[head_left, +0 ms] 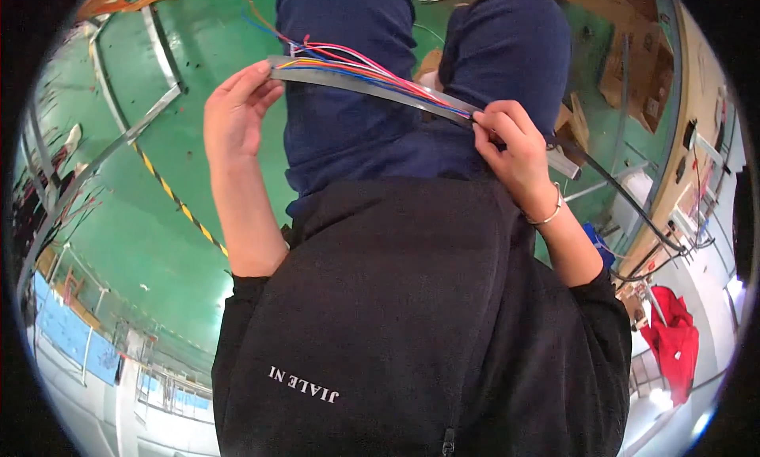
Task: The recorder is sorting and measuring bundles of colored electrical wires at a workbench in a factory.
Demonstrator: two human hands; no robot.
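Note:
A bundle of thin coloured wires (380, 70), red, white, blue, orange and yellow, stretches across above my thighs. Along it runs a flat grey strip (352, 86), partly under the wires. My left hand (240, 104) pinches the strip's left end between thumb and fingers. Loose orange and blue wire ends fan out beyond that end, near a small white piece (294, 51). At the other end, my right hand (509, 140) is closed on the strip and wires. A black cable (617, 189) leads off to the right from beside that hand.
On the left stands a metal frame (150, 120) with dark wire bundles behind it. Yellow-black tape (178, 199) crosses the green floor (158, 251). Cardboard (633, 85) lies at the far right, with a wooden edge (697, 100) beside it. A red cloth (673, 342) hangs at the lower right.

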